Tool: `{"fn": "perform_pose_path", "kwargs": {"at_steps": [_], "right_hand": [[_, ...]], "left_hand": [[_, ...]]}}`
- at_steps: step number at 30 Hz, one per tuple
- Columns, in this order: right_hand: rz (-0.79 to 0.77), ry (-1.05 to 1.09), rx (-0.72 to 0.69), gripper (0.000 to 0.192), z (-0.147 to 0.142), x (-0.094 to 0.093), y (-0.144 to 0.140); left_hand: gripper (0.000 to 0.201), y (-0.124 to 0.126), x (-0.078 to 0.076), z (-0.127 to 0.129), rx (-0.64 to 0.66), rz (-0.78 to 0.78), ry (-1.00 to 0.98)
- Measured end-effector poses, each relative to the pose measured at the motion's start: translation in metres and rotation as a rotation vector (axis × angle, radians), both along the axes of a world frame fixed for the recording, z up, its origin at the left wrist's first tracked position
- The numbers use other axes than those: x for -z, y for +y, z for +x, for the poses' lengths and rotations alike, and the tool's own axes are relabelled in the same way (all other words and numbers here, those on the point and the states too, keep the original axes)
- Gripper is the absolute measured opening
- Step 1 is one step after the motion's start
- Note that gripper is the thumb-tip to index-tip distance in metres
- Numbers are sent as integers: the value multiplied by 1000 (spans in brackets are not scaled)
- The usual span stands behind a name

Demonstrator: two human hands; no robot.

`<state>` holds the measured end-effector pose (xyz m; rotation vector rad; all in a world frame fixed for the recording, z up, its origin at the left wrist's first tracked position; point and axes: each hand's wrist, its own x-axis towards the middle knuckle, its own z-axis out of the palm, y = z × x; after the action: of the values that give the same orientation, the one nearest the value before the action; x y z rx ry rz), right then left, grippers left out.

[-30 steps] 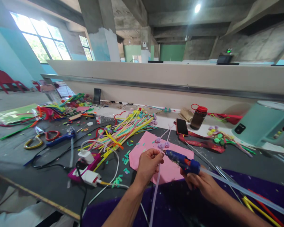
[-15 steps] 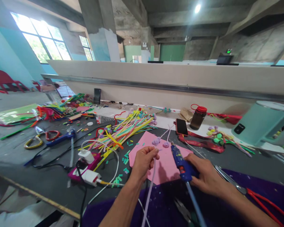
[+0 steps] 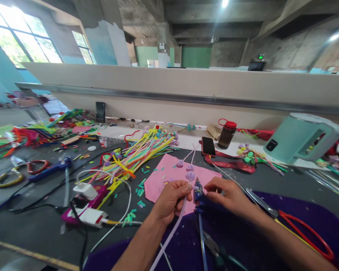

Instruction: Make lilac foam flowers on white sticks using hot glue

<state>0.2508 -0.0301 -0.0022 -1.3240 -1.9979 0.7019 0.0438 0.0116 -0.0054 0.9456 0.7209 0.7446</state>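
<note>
My left hand (image 3: 169, 201) pinches a pale lilac pipe cleaner stem (image 3: 169, 235) that ends in a small purple flower (image 3: 190, 175). My right hand (image 3: 228, 195) rests just right of a blue glue gun (image 3: 198, 194), which stands nose-up on the table between both hands; the fingertips touch or nearly touch its body. Both hands hover over a pink foam sheet (image 3: 161, 180), where two more small purple flowers (image 3: 180, 164) lie.
A pile of coloured pipe cleaners (image 3: 141, 150) lies left of the sheet. A power strip with plugs (image 3: 86, 207), a second blue glue gun (image 3: 49, 169), a phone (image 3: 208, 146), a dark bottle (image 3: 226, 134), a mint appliance (image 3: 302, 137) and red-handled scissors (image 3: 299, 226) are around.
The glue gun came down from a raised, sideways hold to stand upright on the table. My right hand loosened around it. The view shifted slightly right.
</note>
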Motion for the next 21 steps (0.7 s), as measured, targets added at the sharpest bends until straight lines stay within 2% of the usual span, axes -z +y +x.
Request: {"fn": "perform_pose_path", "kwargs": {"at_steps": [3,5,7,15,21], "right_hand": [[-218,425,72,13,-14,4,-4],[-270,572,82,12,-20,7,-7],[-254,623,76,10,-23,7,-9],[-151,579,54,6,-27,5,-12],[42,294,55,6,-20,-7,-11]], "left_hand": [[24,-6,1,7,57,-1,-3],[24,-9,1,10,78,5,-1],[25,-10,0,12,76,13,-2],[27,-12,5,15,59,39,21],[29,-10,7,15,80,65,121]]}}
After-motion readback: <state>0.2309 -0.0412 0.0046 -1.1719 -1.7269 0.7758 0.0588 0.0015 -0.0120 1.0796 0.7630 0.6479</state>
